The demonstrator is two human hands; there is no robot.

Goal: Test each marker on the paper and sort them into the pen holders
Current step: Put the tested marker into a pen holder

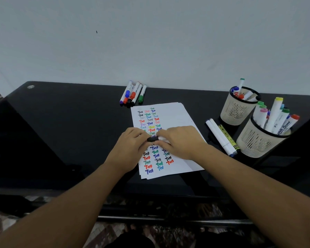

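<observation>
I see dim, flat, bluish indoor light, no hard shadows. Glossy black worktop gives faint reflections left of the fingers. Strong wide-angle bending at edges. Slight softness around the fingers; frame bottom murky.

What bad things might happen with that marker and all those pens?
Both hands, left hand and right hand, hold the black marker right over the paper; an uncapped tip may smudge the words. The loose markers near the desk's far edge might roll off.
</observation>
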